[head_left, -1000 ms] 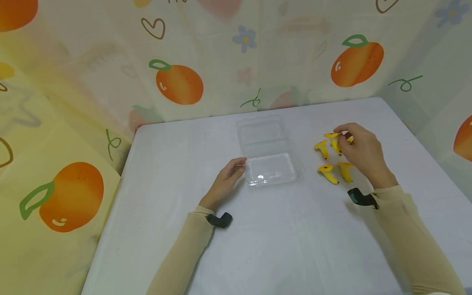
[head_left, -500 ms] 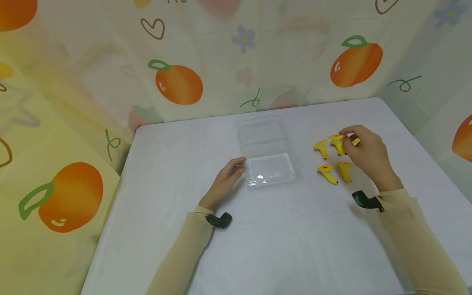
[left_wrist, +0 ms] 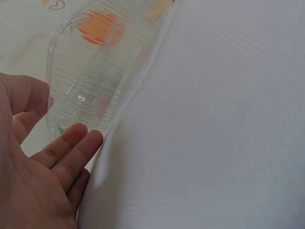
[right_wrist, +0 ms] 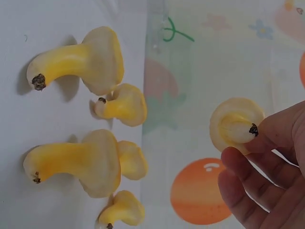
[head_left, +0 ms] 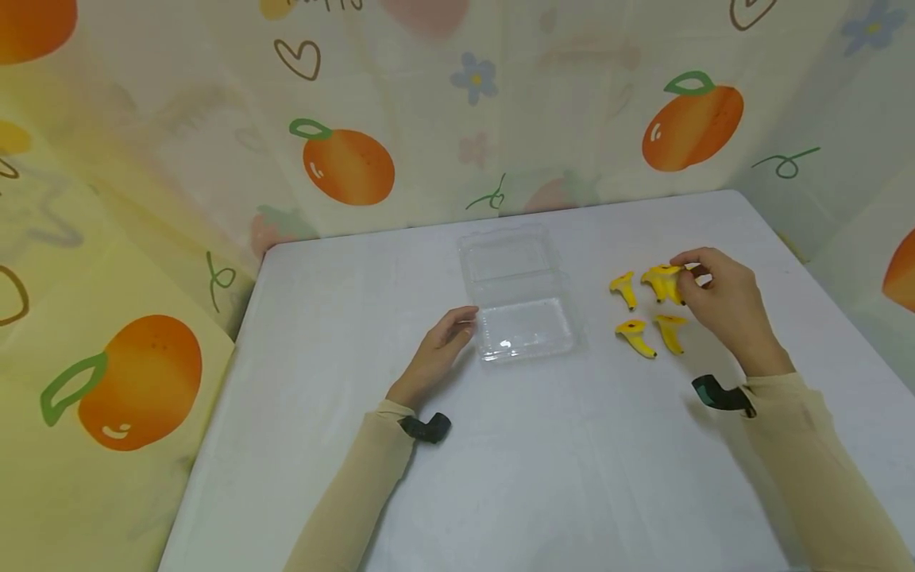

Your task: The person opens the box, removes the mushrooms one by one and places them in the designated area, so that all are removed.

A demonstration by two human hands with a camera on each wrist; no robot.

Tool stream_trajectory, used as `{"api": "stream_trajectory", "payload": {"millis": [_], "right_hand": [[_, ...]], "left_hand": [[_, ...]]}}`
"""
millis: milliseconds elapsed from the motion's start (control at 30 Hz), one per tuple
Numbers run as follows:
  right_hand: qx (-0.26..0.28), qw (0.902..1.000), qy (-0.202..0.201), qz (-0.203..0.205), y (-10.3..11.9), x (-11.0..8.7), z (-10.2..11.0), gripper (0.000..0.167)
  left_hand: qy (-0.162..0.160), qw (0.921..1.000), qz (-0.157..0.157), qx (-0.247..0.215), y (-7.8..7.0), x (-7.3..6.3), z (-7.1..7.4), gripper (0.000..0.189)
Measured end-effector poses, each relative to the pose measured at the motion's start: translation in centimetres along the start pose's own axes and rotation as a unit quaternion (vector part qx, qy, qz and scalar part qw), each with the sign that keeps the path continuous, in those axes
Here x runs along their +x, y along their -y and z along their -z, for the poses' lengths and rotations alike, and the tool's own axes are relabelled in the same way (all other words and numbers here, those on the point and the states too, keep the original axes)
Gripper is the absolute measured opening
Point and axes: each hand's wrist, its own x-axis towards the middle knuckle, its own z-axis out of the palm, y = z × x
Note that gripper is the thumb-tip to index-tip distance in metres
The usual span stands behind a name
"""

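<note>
My right hand (head_left: pixel 729 306) pinches a yellow trumpet-shaped toy mushroom (right_wrist: pixel 228 126) by its side; its dark stem tip faces the wrist camera. Several more such toy mushrooms lie on the table beside it, among them one at the left (head_left: pixel 623 290) and a pair nearer me, a left one (head_left: pixel 635 338) and a right one (head_left: pixel 670 334). A transparent clamshell box (head_left: pixel 525 330) lies unfolded at mid-table, nothing inside it. Against its left edge rests my left hand (head_left: pixel 436 349), fingers extended; the left wrist view has the fingertips (left_wrist: pixel 95 138) right at the clear plastic wall.
The box's lid (head_left: pixel 507 254) lies flat toward the back. A white cloth (head_left: pixel 343 334) covers the table, and a fruit-printed curtain (head_left: pixel 429 103) hangs behind and at the sides. Dark straps sit on both wrists, the left strap (head_left: pixel 426 427) and right strap (head_left: pixel 722 395).
My right hand has shifted a little to the right and nearer me, and more of the mushrooms beside its fingertips shows. The left hand and the box have stayed put.
</note>
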Motion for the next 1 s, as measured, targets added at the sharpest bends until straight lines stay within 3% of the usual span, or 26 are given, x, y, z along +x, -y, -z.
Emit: {"api": "stream_trajectory", "payload": {"millis": [333, 1000], "right_hand": [[-0.003, 0.9996, -0.02, 0.02, -0.3, -0.2, 0.2, 0.023], [-0.016, 0.9996, -0.025, -0.003, -1.8, -0.9, 0.6, 0.023]], "left_hand": [[-0.005, 1.0, -0.004, 0.007, -0.1, 0.0, 0.0, 0.039], [0.0, 1.0, -0.001, 0.01, -0.1, -0.1, 0.1, 0.04]]}}
